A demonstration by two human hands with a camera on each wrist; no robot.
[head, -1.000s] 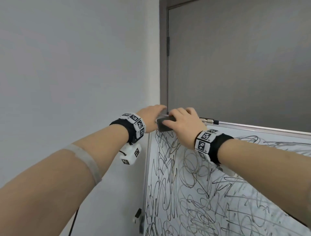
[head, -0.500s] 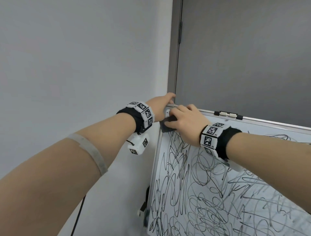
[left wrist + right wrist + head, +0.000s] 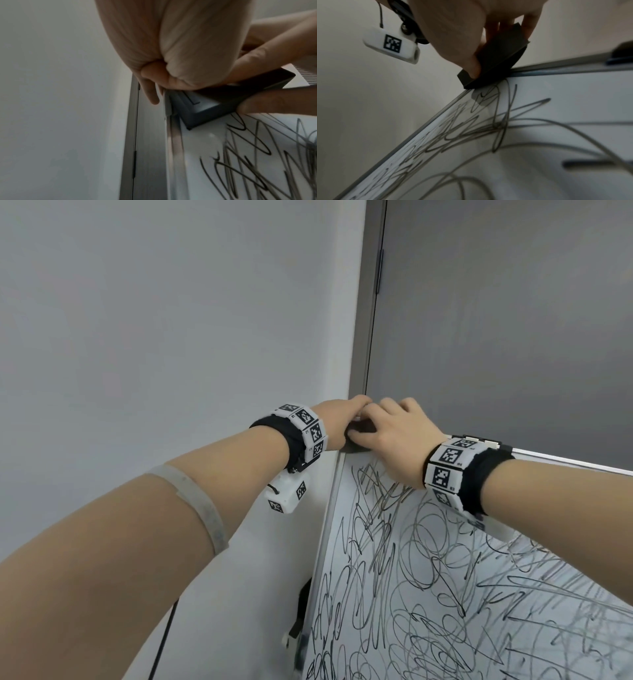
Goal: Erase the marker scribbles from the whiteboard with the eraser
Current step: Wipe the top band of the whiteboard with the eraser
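The whiteboard (image 3: pixel 513 494) leans across the lower right of the head view, thick with black scribbles (image 3: pixel 428 594). My right hand (image 3: pixel 390 429) grips the dark eraser (image 3: pixel 359 426) and presses it flat into the board's top-left corner. In the left wrist view its thumb lies along the lower edge of the eraser (image 3: pixel 214 108) and its fingers lie over the top. My left hand (image 3: pixel 342 419) curls over that same top corner, with its palm against the eraser. In the right wrist view the eraser (image 3: pixel 498 59) sits just above the nearest scribbles (image 3: pixel 488 121).
A grey door (image 3: pixel 496 320) stands behind the board and a pale wall (image 3: pixel 171 337) to the left. A clip (image 3: pixel 479 441) sits on the board's top rail. A bracket and cable (image 3: pixel 298 621) hang at its left edge.
My right hand has slid the eraser up into the board's top-left corner. My left hand has stayed on that corner. The head view has shifted so that the board sits further right.
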